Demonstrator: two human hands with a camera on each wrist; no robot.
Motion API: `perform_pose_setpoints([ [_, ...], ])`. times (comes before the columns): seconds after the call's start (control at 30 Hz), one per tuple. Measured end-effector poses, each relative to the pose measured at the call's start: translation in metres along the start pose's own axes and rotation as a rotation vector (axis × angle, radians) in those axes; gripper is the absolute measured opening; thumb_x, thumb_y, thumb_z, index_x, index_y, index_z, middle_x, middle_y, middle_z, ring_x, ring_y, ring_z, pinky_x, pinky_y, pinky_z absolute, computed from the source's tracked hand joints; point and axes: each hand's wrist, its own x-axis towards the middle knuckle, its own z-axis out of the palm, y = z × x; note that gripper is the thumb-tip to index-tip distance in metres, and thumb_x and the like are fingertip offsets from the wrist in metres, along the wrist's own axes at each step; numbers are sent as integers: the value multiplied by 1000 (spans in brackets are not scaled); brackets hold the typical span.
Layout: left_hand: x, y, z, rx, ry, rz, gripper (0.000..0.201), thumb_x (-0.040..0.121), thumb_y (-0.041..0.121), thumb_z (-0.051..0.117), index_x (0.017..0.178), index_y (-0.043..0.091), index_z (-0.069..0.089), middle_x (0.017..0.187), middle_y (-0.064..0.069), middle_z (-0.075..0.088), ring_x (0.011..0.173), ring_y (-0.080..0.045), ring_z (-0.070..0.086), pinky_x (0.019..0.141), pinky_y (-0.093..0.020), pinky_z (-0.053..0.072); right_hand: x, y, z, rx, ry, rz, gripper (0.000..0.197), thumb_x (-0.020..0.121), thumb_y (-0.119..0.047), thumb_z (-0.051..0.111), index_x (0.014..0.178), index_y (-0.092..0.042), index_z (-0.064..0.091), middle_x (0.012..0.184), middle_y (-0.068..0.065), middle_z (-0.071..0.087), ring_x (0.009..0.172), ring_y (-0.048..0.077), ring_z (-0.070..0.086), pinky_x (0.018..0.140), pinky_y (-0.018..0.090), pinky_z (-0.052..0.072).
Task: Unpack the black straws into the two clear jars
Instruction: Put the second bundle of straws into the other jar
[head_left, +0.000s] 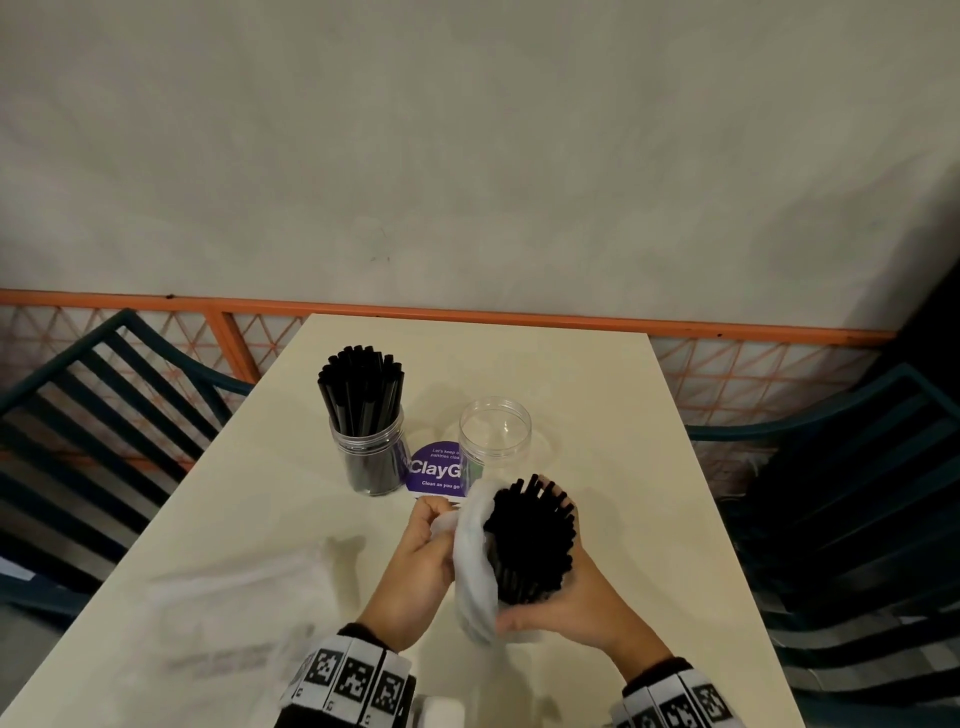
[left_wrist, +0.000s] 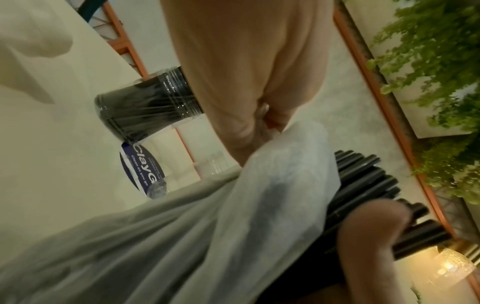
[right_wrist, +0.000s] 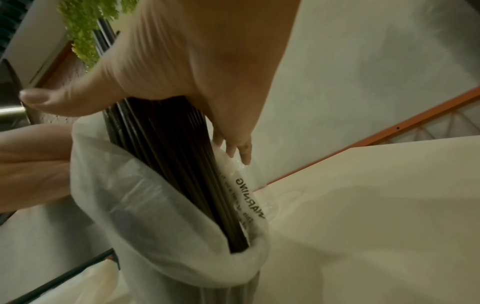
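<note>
The lower ends of the black straws (head_left: 530, 540) are hidden inside the white plastic bag (head_left: 475, 561). The right hand (head_left: 566, 608) has its grip wrapped around the bundle; the left hand (head_left: 415, 561) pinches the bag's edge. Beyond the bag on the cream table (head_left: 623, 415) stand a straw-filled jar (head_left: 369, 452) and an empty jar (head_left: 496, 434).

Bare hands (head_left: 415, 566), black sleeves (head_left: 363, 636), white wristbands (head_left: 358, 680) printed with square black-and-white marker codes
</note>
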Motion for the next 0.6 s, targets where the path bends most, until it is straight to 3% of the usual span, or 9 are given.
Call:
perform_pose_setpoints([
  [0.1, 0, 4, 1, -83, -14, -29, 22, 89, 3, 44, 104, 17, 54, 84, -8, 71, 78, -19, 67, 67, -27, 55, 7, 2, 7, -40, 9, -24, 109, 42, -34, 92, 132, -28, 31, 125, -13, 55, 117, -2, 51, 95, 13, 42],
  [0.17, 0, 3, 3, -75, 21, -66, 27, 92, 2, 38, 108, 10, 58, 89, -9, 72, 87, -22, 67, 73, -30, 56, 10, 4, 10, -63, 20, -44, 103, 44, -33, 93, 130, -30, 35, 125, -11, 56, 119, 3, 52, 98, 20, 43],
  [0.27, 0, -1, 0, -92, 101, -160, 30, 94, 2, 32, 110, -7, 56, 92, -19, 65, 102, -35, 59, 86, -38, 45, 12, 6, 14, -81, 31, -71, 92, 52, -33, 90, 127, -27, 39, 124, -11, 55, 118, 1, 51, 94, 13, 42],
  [0.33, -2, 6, -3, -166, 81, -180, 38, 90, 15, 32, 96, -2, 66, 83, -16, 70, 89, -29, 64, 80, -37, 48, 14, 7, 14, -82, 47, -76, 86, 56, -32, 88, 126, -25, 40, 124, -10, 54, 117, -3, 50, 91, 9, 41],
  [0.37, -2, 10, -4, -202, 50, -175, 42, 89, 25, 34, 94, 1, 69, 87, -15, 72, 88, -26, 66, 80, -37, 49, 15, 7, 14, -78, 58, -78, 84, 56, -32, 88, 126, -24, 40, 124, -10, 54, 116, -3, 50, 91, 8, 41],
  [0.43, -2, 14, -7, -62, 28, -116, 49, 87, 48, 42, 106, 10, 66, 108, -14, 69, 103, -24, 64, 93, -42, 47, 16, 8, 13, -82, 70, -92, 82, 58, -32, 86, 126, -23, 42, 123, -8, 54, 116, -2, 51, 91, 9, 41],
  [0.5, 1, 9, -11, 204, 61, -47, 53, 72, 63, 55, 105, 22, 64, 116, -12, 62, 112, -25, 58, 100, -46, 43, 18, 9, 13, -96, 73, -111, 80, 57, -31, 85, 124, -21, 43, 122, -6, 54, 116, -1, 51, 91, 9, 40],
  [0.6, 1, 5, -15, 240, 128, 26, 33, 84, 52, 50, 101, 26, 62, 109, -12, 64, 110, -27, 58, 100, -49, 44, 19, 10, 13, -95, 73, -102, 78, 56, -34, 83, 122, -27, 42, 121, -8, 53, 113, -4, 50, 87, 6, 40],
])
